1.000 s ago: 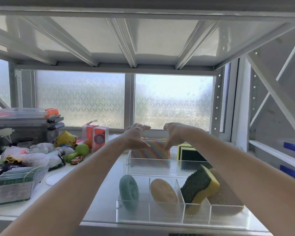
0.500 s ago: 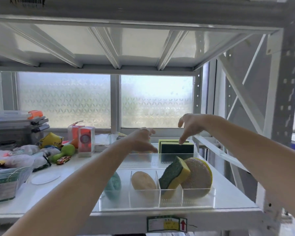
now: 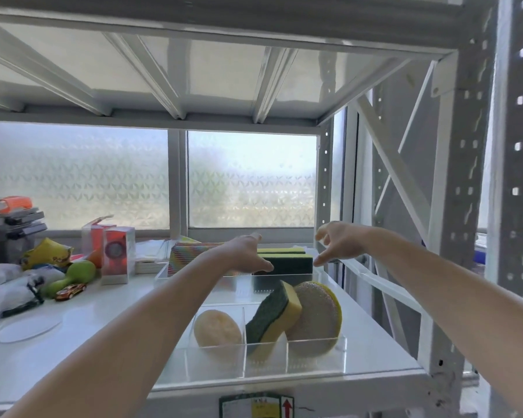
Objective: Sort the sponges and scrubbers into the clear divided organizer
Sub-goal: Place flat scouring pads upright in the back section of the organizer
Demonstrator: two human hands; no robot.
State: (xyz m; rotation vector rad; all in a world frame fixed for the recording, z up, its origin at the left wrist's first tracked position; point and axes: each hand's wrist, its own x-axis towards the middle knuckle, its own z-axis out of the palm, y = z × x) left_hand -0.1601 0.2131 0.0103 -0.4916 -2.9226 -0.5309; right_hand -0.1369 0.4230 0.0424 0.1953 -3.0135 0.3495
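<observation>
Clear organizer (image 3: 314, 359), back row: left hand (image 3: 244, 255) and right hand (image 3: 340, 241) spread, empty; ideally press green sponges (image 3: 286, 262) upright.

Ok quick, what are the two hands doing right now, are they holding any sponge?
Left hand: open, fingers spread, holding nothing.
Right hand: open, fingers loosely curled, holding nothing.

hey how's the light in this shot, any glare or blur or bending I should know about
Head view: strong backlight from the frosted window washes out the shelf interior; both hands, left and right, look soft with slight motion blur; wide-angle lens bows the shelf post at the right edge.
</observation>
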